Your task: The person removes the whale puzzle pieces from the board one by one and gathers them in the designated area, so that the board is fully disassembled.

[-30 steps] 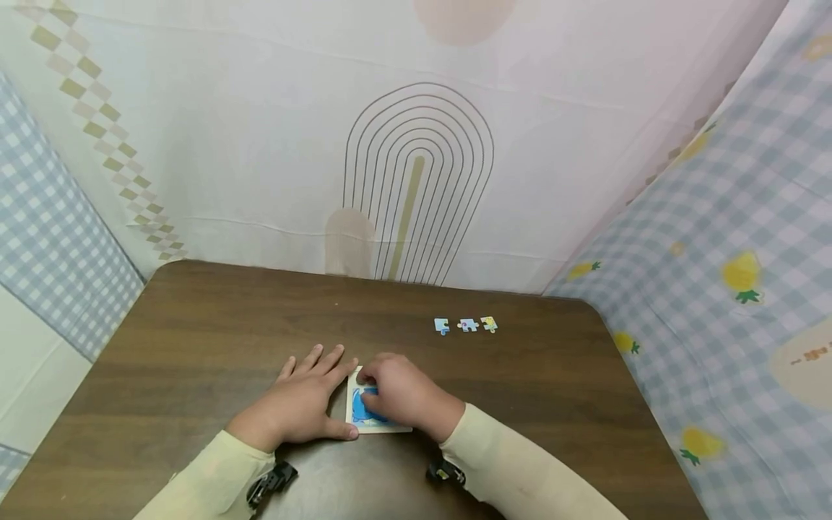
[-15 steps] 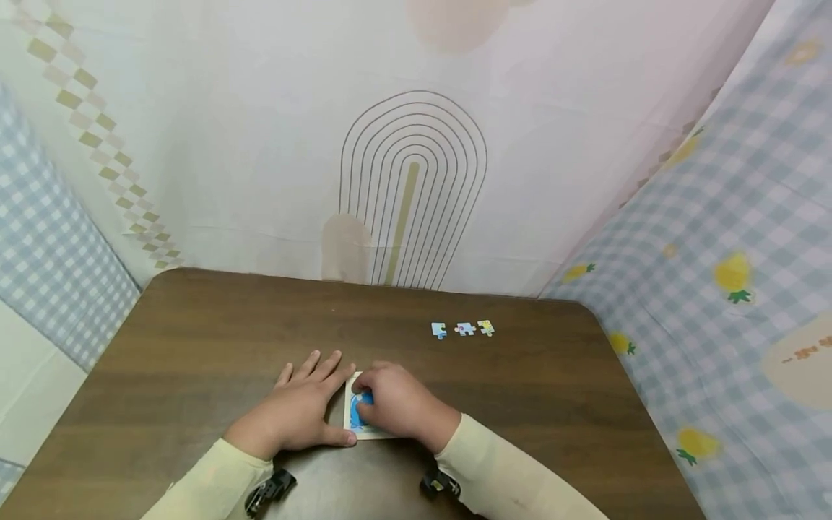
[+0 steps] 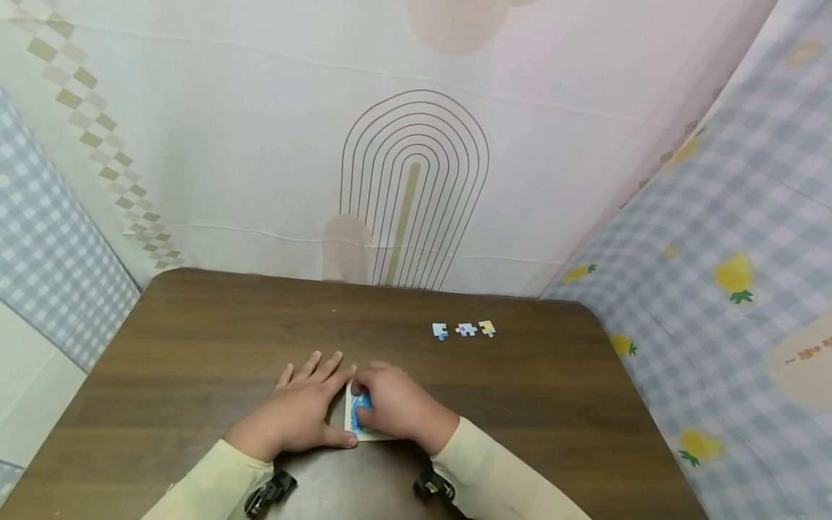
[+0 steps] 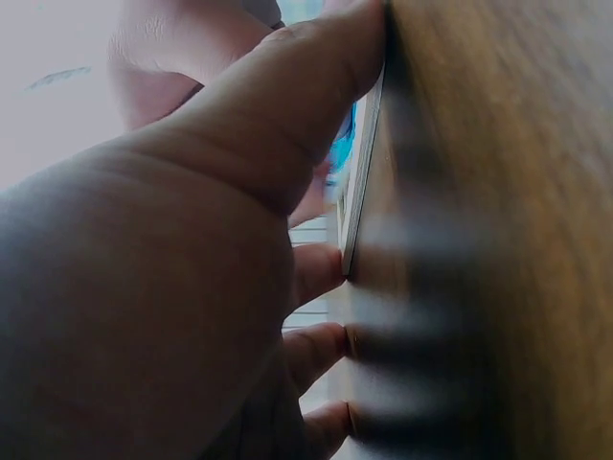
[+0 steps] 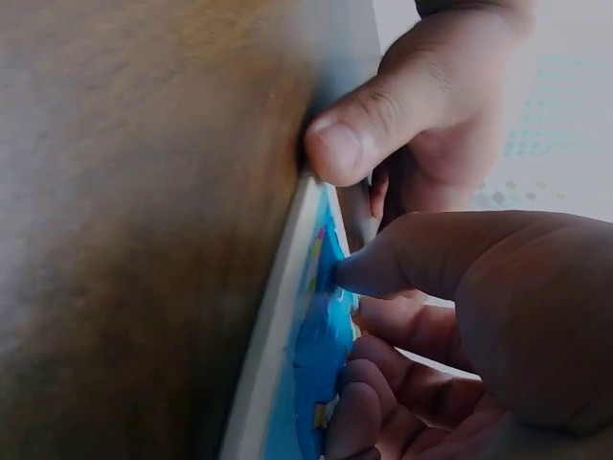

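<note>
Touching the puzzle board [image 5: 263, 364] from the left, the left hand [image 3: 297, 417] lies splayed. Over it curls the right hand [image 3: 398, 406], hold unclear. Three puzzle pieces [image 3: 466, 329] lie far right.

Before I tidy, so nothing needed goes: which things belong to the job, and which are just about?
In the job:
board, touched by the right fingers
left fingers, at its edge
three loose jigsaw pieces, probably

Just about:
white backdrop cloth
checked cloth
</note>
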`<state>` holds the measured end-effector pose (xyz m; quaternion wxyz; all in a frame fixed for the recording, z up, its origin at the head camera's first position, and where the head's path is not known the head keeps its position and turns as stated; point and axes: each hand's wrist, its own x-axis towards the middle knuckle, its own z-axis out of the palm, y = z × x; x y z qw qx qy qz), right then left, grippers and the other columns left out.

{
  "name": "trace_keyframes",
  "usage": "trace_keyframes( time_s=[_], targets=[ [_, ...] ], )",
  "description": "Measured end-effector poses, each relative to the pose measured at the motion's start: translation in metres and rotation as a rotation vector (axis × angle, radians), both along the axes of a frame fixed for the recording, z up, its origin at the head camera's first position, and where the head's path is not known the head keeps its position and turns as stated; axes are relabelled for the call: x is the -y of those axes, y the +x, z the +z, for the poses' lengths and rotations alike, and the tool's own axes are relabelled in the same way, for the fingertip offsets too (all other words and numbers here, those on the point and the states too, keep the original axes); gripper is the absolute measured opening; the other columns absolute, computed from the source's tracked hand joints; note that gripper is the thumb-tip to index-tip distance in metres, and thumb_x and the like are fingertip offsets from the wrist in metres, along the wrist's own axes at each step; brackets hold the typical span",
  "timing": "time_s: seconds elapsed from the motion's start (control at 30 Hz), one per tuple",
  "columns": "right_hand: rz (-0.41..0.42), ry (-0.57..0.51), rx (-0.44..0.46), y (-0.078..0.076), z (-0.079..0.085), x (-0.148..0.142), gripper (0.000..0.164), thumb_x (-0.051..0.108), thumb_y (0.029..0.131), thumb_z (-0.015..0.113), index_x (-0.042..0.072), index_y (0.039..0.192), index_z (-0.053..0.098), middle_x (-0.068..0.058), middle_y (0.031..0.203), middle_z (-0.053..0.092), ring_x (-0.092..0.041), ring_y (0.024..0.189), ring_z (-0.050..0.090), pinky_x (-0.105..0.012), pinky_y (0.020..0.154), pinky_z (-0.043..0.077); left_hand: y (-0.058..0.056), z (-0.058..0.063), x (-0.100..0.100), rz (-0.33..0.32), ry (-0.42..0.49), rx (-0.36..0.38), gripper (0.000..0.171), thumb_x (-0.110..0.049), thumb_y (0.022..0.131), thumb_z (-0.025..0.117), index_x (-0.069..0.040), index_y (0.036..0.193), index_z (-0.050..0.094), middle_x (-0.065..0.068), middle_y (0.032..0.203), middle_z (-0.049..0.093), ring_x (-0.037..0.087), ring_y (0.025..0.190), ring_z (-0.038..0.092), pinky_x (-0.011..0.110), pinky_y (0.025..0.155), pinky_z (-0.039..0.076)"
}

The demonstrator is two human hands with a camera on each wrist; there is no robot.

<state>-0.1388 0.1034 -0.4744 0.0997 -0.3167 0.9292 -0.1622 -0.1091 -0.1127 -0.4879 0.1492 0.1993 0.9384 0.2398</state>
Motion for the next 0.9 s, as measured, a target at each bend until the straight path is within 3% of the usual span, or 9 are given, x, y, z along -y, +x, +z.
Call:
trace_keyframes(
  time_s=[0.13, 0.4, 0.57, 0.9],
  targets=[
    [0.013, -0.038, 0.018, -0.003, -0.001, 0.001, 0.015, 0.013, 0.093, 0.081, 0.019, 0.098, 0.068, 0.009, 0.088, 0.057, -0.006, 0.078, 0.047, -0.021, 0.071, 0.040, -0.002, -0.002, 0.001, 0.003, -0.014, 0.009, 0.120, -0.077, 0.082, 0.089, -0.021, 0.176, 0.042, 0.014, 0.188, 0.024, 0.052, 0.174, 0.016, 0.088, 0.129, 0.011],
    [-0.019, -0.172, 0.055, 0.001, -0.006, -0.007, 0.017, 0.008, 0.093, 0.082, 0.017, 0.101, 0.070, 0.001, 0.089, 0.064, -0.006, 0.077, 0.049, -0.022, 0.070, 0.042, -0.002, -0.002, 0.000, 0.001, -0.013, 0.015, 0.119, -0.077, 0.082, 0.089, -0.022, 0.177, 0.041, 0.014, 0.189, 0.023, 0.052, 0.174, 0.014, 0.088, 0.129, 0.010],
    [-0.037, -0.247, 0.098, 0.002, -0.009, -0.012, 0.016, 0.008, 0.097, 0.081, 0.020, 0.099, 0.071, 0.006, 0.086, 0.065, -0.002, 0.076, 0.053, -0.019, 0.071, 0.046, -0.002, -0.002, 0.000, -0.002, -0.014, 0.014, 0.118, -0.077, 0.082, 0.089, -0.023, 0.176, 0.042, 0.013, 0.188, 0.023, 0.051, 0.175, 0.014, 0.087, 0.130, 0.011],
    [-0.042, -0.251, 0.174, 0.002, -0.004, -0.014, 0.016, 0.011, 0.101, 0.081, 0.022, 0.100, 0.069, 0.014, 0.085, 0.062, 0.002, 0.076, 0.055, -0.019, 0.073, 0.050, -0.002, -0.001, 0.001, 0.002, -0.020, 0.025, 0.117, -0.076, 0.083, 0.089, -0.024, 0.177, 0.042, 0.013, 0.189, 0.023, 0.050, 0.175, 0.013, 0.086, 0.130, 0.011]
  ],
)
